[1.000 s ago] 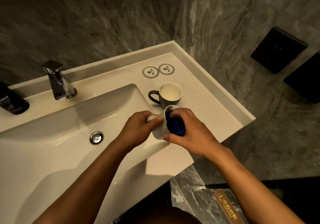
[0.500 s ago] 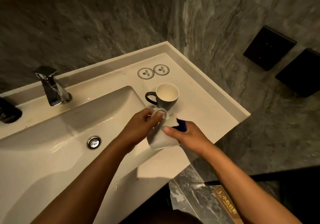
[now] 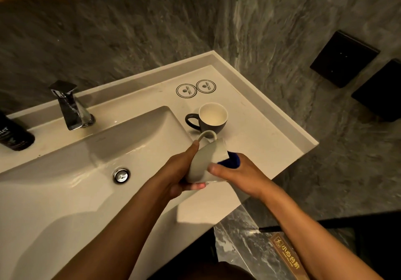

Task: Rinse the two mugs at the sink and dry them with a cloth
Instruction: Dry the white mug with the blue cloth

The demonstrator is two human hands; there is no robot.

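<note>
The white mug [image 3: 206, 162] is tipped on its side in the air, over the edge where the sink bowl meets the counter. It looks hard and smooth, and it may be wet, so I think it could slip and would chip or break if it fell on the hard sink [image 3: 65, 193]. The left hand [image 3: 175, 177] wraps round its bottom end, thumb on top and fingers under. That looks like a good place to hold, because the handle loop sticks up free at the far side. The right hand [image 3: 236, 175] pinches the mug's open end, with the thumb on the outside and a soft blue cloth [image 3: 232, 160] bunched at the mouth. The cloth is floppy and light. Just behind, the dark mug [image 3: 211, 119] stands upright on the counter, very close to the white one's handle. The tap [image 3: 69, 106] is farther left.
</note>
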